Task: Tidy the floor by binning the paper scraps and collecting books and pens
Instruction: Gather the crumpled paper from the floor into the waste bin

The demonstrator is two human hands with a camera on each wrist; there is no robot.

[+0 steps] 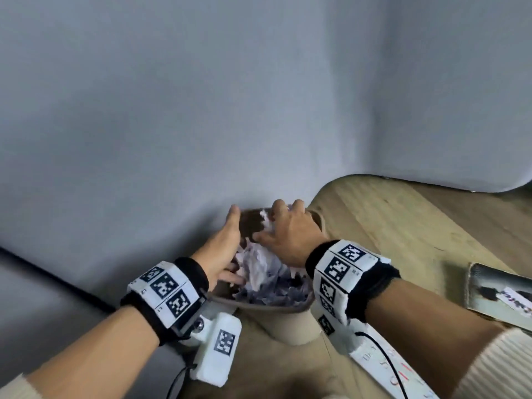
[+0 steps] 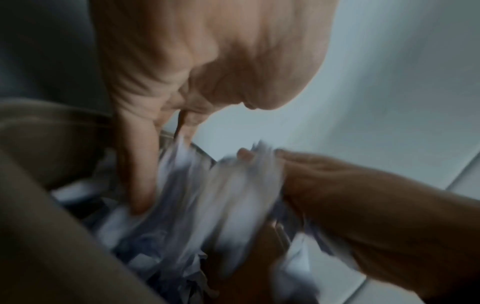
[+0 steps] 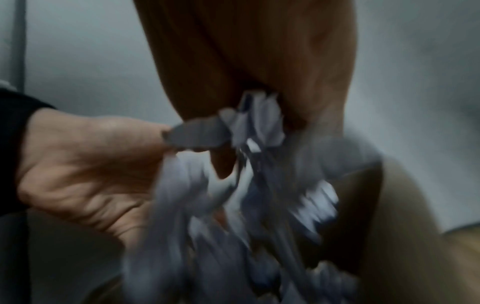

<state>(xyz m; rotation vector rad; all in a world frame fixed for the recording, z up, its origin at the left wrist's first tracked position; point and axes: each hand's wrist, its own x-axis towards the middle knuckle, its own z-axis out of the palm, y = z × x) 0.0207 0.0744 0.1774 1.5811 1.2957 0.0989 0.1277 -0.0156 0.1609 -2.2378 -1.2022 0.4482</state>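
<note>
A beige bin stands on the floor against the grey wall, heaped with white paper scraps. Both hands are over its mouth. My left hand is flat with straight fingers, palm against the left side of the scraps. My right hand curls its fingers and thumb round a bunch of scraps at the far side. The left wrist view shows blurred scraps between the two hands. In the right wrist view, scraps hang from my right fingers above the bin wall.
A book with a pale label lies on the wooden floor to the right of the bin. A grey wall fills the back and left, with a black cable along its foot.
</note>
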